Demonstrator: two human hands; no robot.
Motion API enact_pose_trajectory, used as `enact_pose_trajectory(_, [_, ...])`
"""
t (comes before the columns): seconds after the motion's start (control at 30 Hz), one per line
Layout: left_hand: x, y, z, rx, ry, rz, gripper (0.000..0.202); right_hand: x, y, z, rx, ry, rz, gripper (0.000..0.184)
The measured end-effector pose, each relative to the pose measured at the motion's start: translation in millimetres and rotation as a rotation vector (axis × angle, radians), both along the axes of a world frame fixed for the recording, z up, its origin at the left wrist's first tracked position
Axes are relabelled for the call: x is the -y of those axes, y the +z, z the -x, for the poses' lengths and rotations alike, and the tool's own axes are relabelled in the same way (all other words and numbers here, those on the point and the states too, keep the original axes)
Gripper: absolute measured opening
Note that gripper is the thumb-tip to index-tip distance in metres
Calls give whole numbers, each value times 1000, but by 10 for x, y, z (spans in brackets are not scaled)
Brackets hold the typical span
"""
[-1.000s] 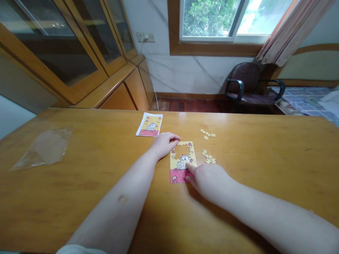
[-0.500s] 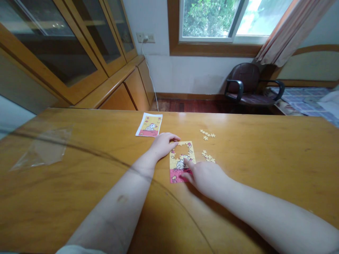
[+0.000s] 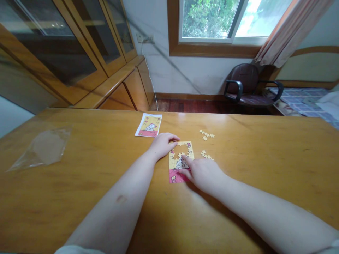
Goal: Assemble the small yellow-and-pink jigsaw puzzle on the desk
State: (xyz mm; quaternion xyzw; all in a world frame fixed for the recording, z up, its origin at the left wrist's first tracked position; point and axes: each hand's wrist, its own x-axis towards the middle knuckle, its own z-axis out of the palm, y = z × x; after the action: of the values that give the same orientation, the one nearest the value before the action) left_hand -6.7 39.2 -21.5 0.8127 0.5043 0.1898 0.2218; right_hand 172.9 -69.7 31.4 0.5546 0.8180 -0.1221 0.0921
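Note:
A small yellow and red jigsaw puzzle point(image 3: 177, 168) lies partly assembled on the wooden table point(image 3: 79, 183). My left hand point(image 3: 163, 144) rests at the puzzle's top left corner, fingers loosely curled against its edge. My right hand point(image 3: 203, 173) lies over the puzzle's right side, its index finger stretched out and pressing near the middle of the picture, the other fingers curled. Loose puzzle pieces point(image 3: 207, 134) lie to the right, and a second small cluster of pieces point(image 3: 205, 154) lies just beyond my right hand.
A reference picture card point(image 3: 148, 125) lies beyond my left hand. A clear plastic bag point(image 3: 42, 147) lies at the table's left. Wooden cabinets point(image 3: 79, 53) stand at left; a dark office chair point(image 3: 247, 84) stands by the window.
My right hand has slid up and left over the puzzle, its index finger moving from the red band's edge to the picture's middle. My left hand has stayed put.

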Motion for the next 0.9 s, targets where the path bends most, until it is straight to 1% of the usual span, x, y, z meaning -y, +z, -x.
enact_pose_trajectory(0.13, [1,8,-4,0,-3,-1,22,4,-3,16,-22,-11,19,65])
enact_pose_trajectory(0.33, [-4,-6,-3,23,-11,-6,22,-8,-15,27,-30,-7,19,67])
enact_pose_trajectory(0.53, [-6,-9,0,0,-7,-5,21,-31,-33,36,-32,-20,31,65])
enact_pose_trajectory(0.77, [6,33,-15,0,1,12,21,-48,-36,26,-55,-44,46,65])
enact_pose_trajectory(0.9, [-1,11,-7,21,-14,-4,22,-54,-31,20,-53,-45,43,64])
